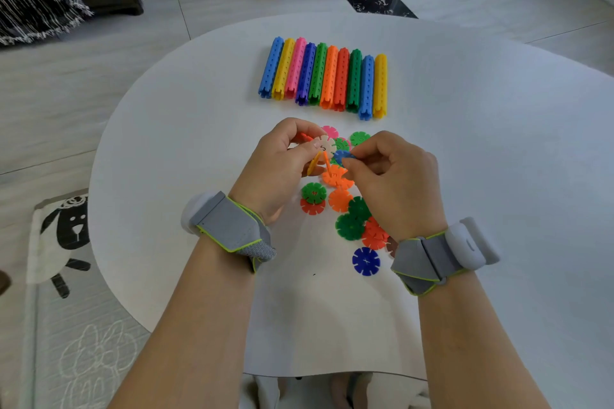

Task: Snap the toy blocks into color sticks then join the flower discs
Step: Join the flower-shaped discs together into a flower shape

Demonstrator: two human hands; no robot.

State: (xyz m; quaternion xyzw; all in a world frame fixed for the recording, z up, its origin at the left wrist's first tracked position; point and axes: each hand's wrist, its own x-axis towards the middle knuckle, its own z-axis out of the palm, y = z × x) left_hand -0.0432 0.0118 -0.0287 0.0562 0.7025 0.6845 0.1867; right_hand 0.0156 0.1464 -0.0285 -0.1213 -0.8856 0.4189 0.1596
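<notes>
Left hand (282,163) pinches white-topped disc cluster (327,144); right hand (395,179) pinches blue flower disc (342,156) just right of it, edge-on.

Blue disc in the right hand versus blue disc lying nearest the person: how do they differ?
The held blue disc is pinched by the right hand, half hidden; the lying blue disc rests flat on the table, fully visible. Held is lighter blue, lying darker. Both are notched.
</notes>
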